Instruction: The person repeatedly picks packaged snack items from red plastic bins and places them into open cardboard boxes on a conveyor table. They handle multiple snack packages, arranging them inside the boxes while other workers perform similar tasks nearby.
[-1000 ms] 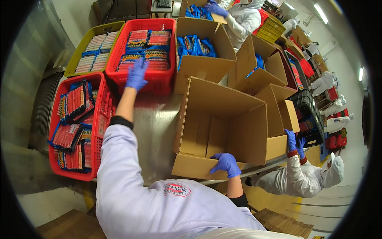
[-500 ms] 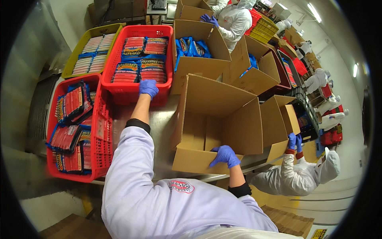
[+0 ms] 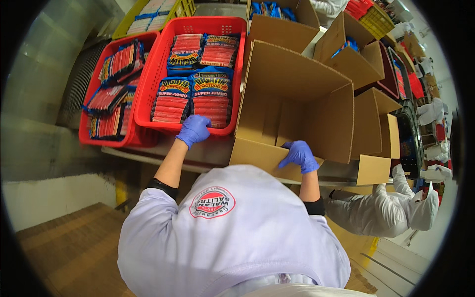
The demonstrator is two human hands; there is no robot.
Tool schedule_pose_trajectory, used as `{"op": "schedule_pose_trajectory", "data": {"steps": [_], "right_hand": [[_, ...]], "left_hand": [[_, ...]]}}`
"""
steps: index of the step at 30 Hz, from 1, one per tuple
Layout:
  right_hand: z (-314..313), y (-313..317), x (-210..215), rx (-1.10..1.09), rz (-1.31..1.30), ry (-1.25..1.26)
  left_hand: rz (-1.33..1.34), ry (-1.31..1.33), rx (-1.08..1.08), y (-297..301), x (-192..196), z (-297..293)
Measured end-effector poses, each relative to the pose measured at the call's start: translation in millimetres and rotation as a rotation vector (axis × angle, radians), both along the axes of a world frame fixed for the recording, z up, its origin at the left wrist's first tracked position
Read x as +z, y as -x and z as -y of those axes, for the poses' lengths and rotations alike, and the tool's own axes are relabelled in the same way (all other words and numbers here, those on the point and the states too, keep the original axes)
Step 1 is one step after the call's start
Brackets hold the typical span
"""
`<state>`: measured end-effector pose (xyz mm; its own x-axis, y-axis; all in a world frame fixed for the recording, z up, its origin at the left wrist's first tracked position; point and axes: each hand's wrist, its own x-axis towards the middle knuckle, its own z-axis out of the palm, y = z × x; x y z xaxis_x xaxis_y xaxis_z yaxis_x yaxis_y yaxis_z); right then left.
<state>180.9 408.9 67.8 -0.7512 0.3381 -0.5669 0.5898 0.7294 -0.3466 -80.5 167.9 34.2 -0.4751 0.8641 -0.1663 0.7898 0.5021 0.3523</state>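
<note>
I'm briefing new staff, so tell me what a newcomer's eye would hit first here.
Probably the bright red basket, left of centre, with blue-and-red packs inside and the purple-gloved left hand gripping its near edge. To its right, the large open cardboard box stands out, with the purple-gloved right hand at its near side.

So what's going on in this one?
A gloved person's left hand grips the near rim of a red basket holding neatly laid packs. The right hand holds the near flap of an open box just right of it. A second red basket, to the left, holds jumbled packs. A co-worker in white is off to the right.
</note>
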Motion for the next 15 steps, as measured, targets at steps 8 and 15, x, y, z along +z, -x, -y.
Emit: {"op": "schedule_pose_trajectory", "data": {"steps": [8, 15], "right_hand": [[15, -23, -6, 0.015, -0.048, 0.02], [11, -17, -11, -0.024, 0.021, -0.036]], "left_hand": [[0.651, 0.483, -0.214, -5, 30, 15], [0.057, 0.174, 0.054, 75, -49, -54]]}}
